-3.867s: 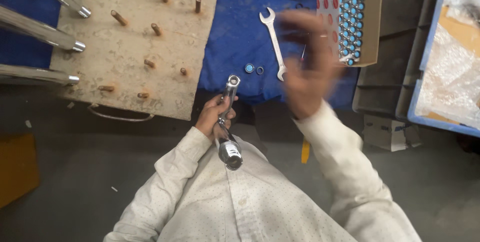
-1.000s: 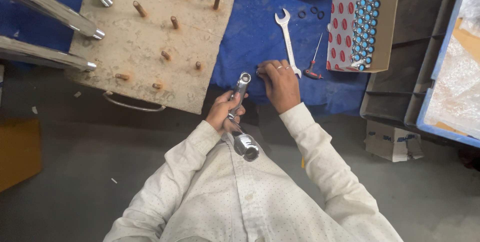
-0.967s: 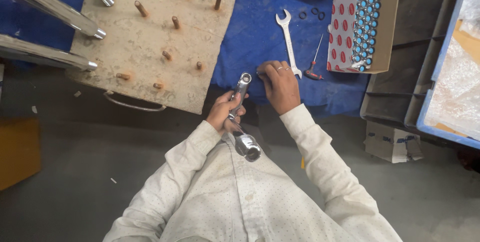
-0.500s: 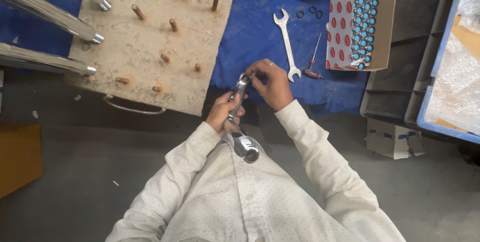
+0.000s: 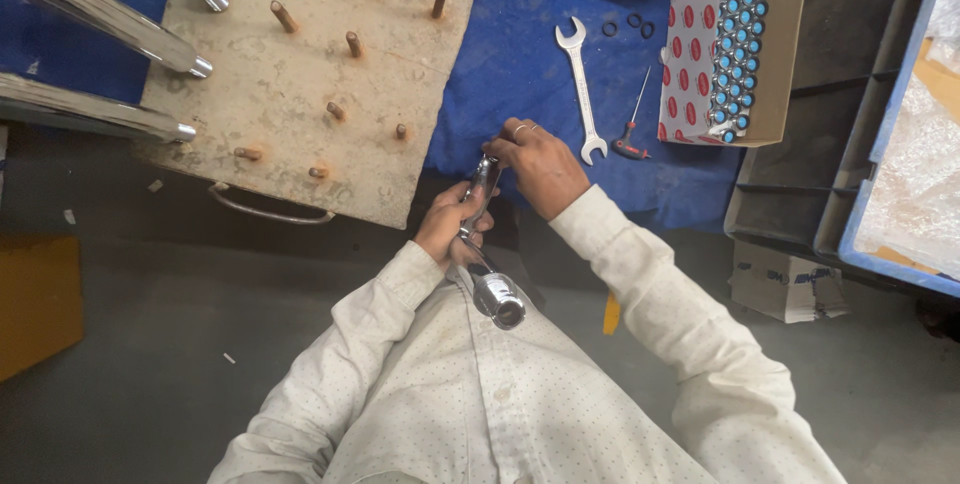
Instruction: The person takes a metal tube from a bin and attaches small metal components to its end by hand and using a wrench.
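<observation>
Gripped mid-shaft by the left hand (image 5: pixel 447 226), a polished chrome fitting (image 5: pixel 487 244) slants from the blue cloth's (image 5: pixel 510 64) near edge down to the chest, its round open end gleaming. Right hand (image 5: pixel 540 166) curls closed over the top end, hiding it; what its fingers pinch cannot be made out. Beside it lie a flat steel spanner (image 5: pixel 578 84) and a thin pick (image 5: pixel 632 126). Rusty pegs stud the rough board (image 5: pixel 300 94).
</observation>
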